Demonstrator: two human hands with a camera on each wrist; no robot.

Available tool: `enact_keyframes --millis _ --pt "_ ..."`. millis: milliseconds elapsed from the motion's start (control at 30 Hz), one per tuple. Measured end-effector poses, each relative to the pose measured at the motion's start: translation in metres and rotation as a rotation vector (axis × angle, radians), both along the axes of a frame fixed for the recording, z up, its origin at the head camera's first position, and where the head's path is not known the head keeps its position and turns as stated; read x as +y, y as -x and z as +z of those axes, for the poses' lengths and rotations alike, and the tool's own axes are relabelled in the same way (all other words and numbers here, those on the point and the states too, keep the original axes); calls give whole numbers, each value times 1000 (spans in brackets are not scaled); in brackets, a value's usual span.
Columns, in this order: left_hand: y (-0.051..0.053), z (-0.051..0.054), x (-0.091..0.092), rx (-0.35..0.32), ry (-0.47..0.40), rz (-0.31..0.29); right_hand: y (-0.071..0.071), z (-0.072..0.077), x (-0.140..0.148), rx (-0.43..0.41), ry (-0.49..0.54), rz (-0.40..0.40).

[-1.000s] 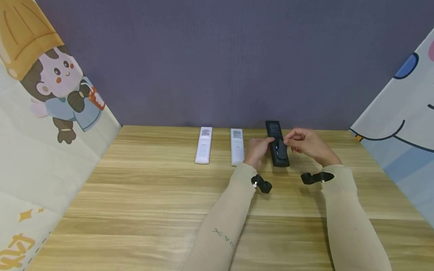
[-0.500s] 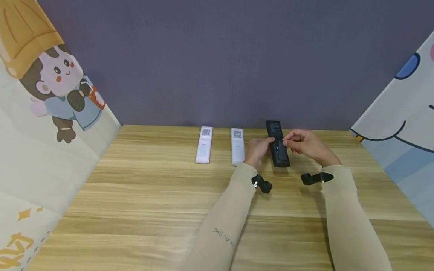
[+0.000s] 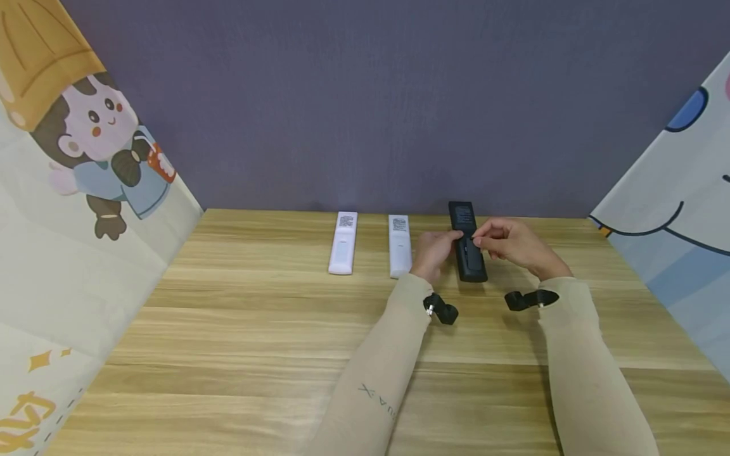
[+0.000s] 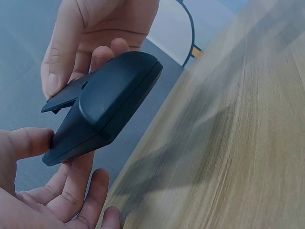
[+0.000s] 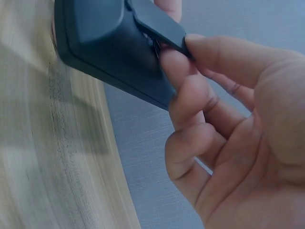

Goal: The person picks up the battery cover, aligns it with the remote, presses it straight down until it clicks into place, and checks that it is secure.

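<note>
A black remote control [image 3: 462,215] is held above the table at the right, its labelled back facing up. My left hand [image 3: 435,252] grips it from the left, thumb on the near face and fingers underneath. My right hand [image 3: 513,246] pinches the raised end of the black battery cover [image 5: 159,24] between thumb and forefinger. In the left wrist view, the cover's lower end meets the remote's end while its other end stands tilted away. The battery compartment is mostly hidden under the cover.
Two white remote controls, a left one [image 3: 343,244] and a right one [image 3: 400,247], lie back up on the wooden table [image 3: 256,329]. A grey wall [image 3: 342,107] rises behind the table. Printed cartoon sheets [image 3: 68,240] flank it.
The battery cover has tilted down closer to the black remote, and my right fingertips have shifted slightly left with it. The left hand keeps its grip. Both white remotes stay put.
</note>
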State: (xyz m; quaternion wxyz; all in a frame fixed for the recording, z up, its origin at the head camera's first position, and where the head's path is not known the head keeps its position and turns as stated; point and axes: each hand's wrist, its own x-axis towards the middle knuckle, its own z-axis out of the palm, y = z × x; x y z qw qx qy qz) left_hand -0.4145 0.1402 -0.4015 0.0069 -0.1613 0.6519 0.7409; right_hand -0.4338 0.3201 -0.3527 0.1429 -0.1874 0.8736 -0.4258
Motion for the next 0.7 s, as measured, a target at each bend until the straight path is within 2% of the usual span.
enact_keyframes --millis 700 --pt "-1 1 1 10 10 -2 -2 -1 -4 34 -23 -10"
